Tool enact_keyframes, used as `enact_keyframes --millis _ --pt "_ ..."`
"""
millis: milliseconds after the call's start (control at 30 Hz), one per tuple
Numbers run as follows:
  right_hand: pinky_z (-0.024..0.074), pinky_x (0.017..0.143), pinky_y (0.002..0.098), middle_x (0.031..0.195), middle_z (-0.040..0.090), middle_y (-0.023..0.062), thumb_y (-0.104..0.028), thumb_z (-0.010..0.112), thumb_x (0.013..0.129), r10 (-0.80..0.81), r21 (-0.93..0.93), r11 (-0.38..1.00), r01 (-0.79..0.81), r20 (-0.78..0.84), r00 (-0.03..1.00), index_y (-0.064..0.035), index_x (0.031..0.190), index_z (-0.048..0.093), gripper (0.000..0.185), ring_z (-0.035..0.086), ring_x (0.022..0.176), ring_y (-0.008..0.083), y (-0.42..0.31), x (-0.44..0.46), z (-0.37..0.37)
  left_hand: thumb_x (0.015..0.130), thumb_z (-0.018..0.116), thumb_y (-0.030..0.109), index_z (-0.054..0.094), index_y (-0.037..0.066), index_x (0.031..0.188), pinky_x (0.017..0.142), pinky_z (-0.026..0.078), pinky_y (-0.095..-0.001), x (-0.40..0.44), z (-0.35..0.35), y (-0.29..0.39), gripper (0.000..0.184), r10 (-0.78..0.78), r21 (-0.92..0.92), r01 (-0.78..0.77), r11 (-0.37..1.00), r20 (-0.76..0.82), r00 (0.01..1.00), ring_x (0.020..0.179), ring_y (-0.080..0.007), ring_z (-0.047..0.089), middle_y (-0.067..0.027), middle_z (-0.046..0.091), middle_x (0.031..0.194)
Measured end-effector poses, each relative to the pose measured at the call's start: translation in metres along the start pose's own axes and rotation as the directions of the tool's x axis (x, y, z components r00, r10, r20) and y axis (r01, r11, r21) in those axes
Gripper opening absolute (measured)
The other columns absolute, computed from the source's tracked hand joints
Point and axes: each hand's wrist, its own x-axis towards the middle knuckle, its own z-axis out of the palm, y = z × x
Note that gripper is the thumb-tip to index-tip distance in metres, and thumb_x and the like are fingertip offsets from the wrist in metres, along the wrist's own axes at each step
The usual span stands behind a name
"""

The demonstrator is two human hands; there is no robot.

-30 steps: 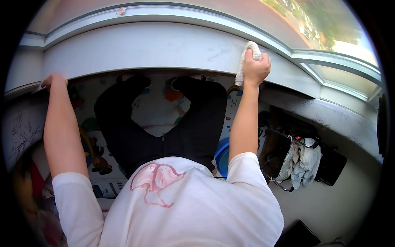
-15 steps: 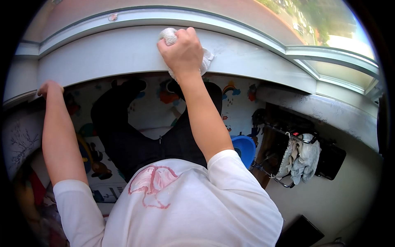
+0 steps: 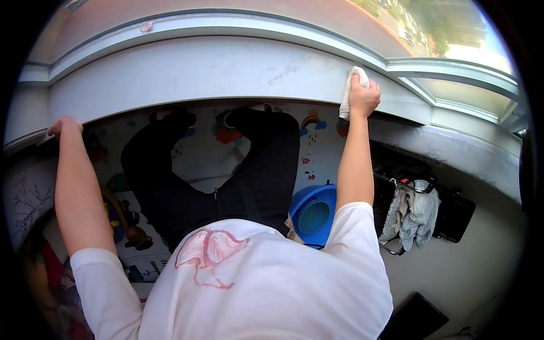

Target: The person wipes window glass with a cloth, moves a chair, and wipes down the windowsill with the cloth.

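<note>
A white cloth is bunched in my right hand, whose fingers are closed round it. The cloth rests on the right part of the white windowsill, close to its front edge. At the far left end of the sill, my left hand is curled over the front edge, its fingertips partly hidden. Faint grey streaks mark the sill's surface between the two hands.
A window frame borders the sill's far side, with a small pinkish object on it. Below at right are a blue basin and a rack hung with grey cloths. A patterned mat covers the floor.
My right hand has swept the cloth from the middle of the sill to its right part. The blue basin shows more fully now. My left hand stays at the edge.
</note>
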Motion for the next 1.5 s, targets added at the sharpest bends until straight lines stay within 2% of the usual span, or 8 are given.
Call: enact_keyframes --millis 200,467,900,1033,1133,1267,1400,1500 --pt "0.0545 0.086 0.0477 0.104 0.067 0.0188 -0.048 0.072 0.076 0.293 -0.156 0.945 -0.286 0.018 0.956 -0.0007 0.092 0.073 0.05 0.067 0.095 0.0392 -0.02 0.019 0.004 0.104 0.022 0.042 0.059 -0.002 0.132 0.112 0.04 -0.0394 -0.005 -0.007 0.0 0.063 -0.03 -0.002 0.03 1.0 0.001 1.0 0.128 -0.0304 0.057 -0.0172 0.06 0.139" --pt "0.053 0.089 0.0467 0.107 0.068 0.0169 -0.047 0.072 0.073 0.229 -0.012 0.973 -0.23 0.159 0.96 -0.0018 0.097 0.074 0.051 0.067 0.099 0.0398 -0.103 -0.012 -0.007 0.104 0.022 0.042 0.058 -0.001 0.133 0.113 0.039 -0.039 -0.01 -0.009 0.001 0.063 -0.041 0.0 0.041 0.999 -0.02 0.999 0.13 -0.0296 0.056 -0.0161 0.059 0.141" --pt "0.0559 0.067 0.044 0.088 0.061 0.011 -0.031 0.073 0.072 -0.298 0.395 0.897 0.196 0.216 0.93 -0.0025 0.076 0.066 0.029 0.065 0.083 0.0309 -0.249 -0.097 -0.004 0.104 0.022 0.042 0.057 0.001 0.136 0.115 0.036 -0.0383 -0.003 -0.005 0.001 0.063 -0.032 -0.007 0.031 0.999 -0.011 0.999 0.133 -0.0282 0.054 -0.0144 0.057 0.144" --pt "0.0536 0.058 0.0424 0.08 0.059 0.0084 -0.03 0.076 0.068 -0.426 0.571 0.784 0.241 0.213 0.879 -0.0062 0.071 0.065 0.026 0.063 0.069 0.0285 -0.218 -0.091 -0.02 0.104 0.022 0.042 0.056 0.001 0.137 0.116 0.035 -0.0382 0.013 0.001 -0.002 0.063 -0.03 -0.047 0.031 0.998 0.016 0.999 0.135 -0.0269 0.052 -0.0136 0.056 0.146" --pt "0.0526 0.056 0.0396 0.072 0.058 0.0087 -0.026 0.078 0.068 -0.378 0.576 0.748 0.33 -0.038 0.925 -0.0077 0.073 0.064 0.024 0.059 0.063 0.0268 -0.156 -0.081 -0.042 0.103 0.02 0.041 0.056 0.004 0.138 0.117 0.034 -0.0387 0.003 -0.002 -0.001 0.062 -0.007 0.012 0.007 1.0 0.04 0.999 0.136 -0.0246 0.051 -0.0122 0.055 0.147" --pt "0.0531 0.07 0.0452 0.083 0.064 0.0162 -0.032 0.078 0.075 -0.002 0.225 0.974 0.019 -0.073 0.997 0.0012 0.08 0.066 0.036 0.063 0.074 0.0362 -0.015 -0.024 -0.051 0.104 0.019 0.04 0.055 0.006 0.14 0.118 0.033 -0.0406 0.037 0.014 -0.005 0.061 0.022 0.03 -0.022 0.999 -0.013 1.0 0.136 -0.0243 0.051 -0.0106 0.055 0.148" --pt "0.0515 0.088 0.0473 0.104 0.071 0.0218 -0.052 0.075 0.075 0.235 -0.072 0.967 -0.246 -0.131 0.963 -0.0007 0.094 0.074 0.055 0.066 0.097 0.0404 0.12 0.042 -0.041 0.104 0.018 0.039 0.055 0.006 0.14 0.117 0.035 -0.0397 0.058 0.021 -0.005 0.062 0.018 0.063 -0.019 0.998 0.024 1.0 0.136 -0.0254 0.051 -0.0107 0.055 0.147" --pt "0.0502 0.092 0.0487 0.108 0.068 0.024 -0.052 0.073 0.078 0.296 -0.145 0.945 -0.294 -0.008 0.955 0.0002 0.101 0.072 0.057 0.064 0.104 0.0417 0.147 0.079 -0.039 0.104 0.018 0.039 0.055 0.005 0.139 0.115 0.037 -0.0389 0.045 0.014 -0.002 0.061 0.028 -0.035 -0.028 0.999 -0.023 0.999 0.135 -0.0265 0.052 -0.0103 0.056 0.146"
